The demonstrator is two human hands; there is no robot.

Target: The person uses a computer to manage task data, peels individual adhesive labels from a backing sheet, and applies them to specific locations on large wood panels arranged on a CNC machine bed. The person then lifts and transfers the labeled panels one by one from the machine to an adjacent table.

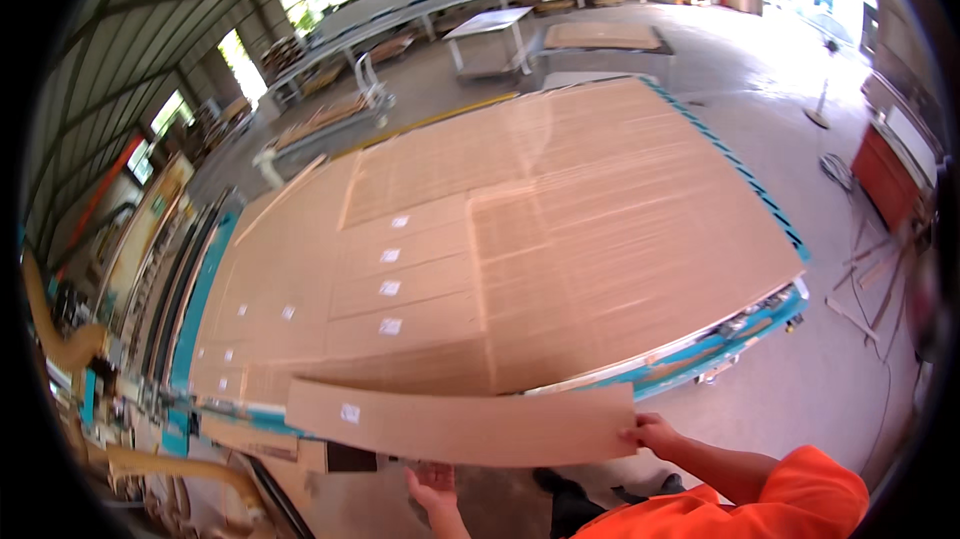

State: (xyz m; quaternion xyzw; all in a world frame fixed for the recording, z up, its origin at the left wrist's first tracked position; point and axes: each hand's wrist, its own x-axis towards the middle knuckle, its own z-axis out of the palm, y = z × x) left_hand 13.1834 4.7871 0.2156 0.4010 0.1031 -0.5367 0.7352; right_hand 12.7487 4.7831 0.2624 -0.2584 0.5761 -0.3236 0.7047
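Note:
A long, narrow brown board (490,426) with a small white label near its left end spans the space in front of me, along the near edge of a large work table. My right hand (655,435) is closed on the board's right end, with the thumb on its face. Below the board's lower edge is my left hand (433,489), palm up and fingers spread, partly hidden by the board; whether it touches the underside I cannot tell. Large brown sheet material (640,229), cut into panels, covers the table. Several panels there carry white labels (391,326).
The table's teal frame (690,351) runs along the near right side. Machinery with rollers (185,284) and a tan hose (70,344) stand at the left. Farther off are a white cart (490,27), a loaded trolley (320,119), a red cabinet (888,174) and a standing fan (822,89).

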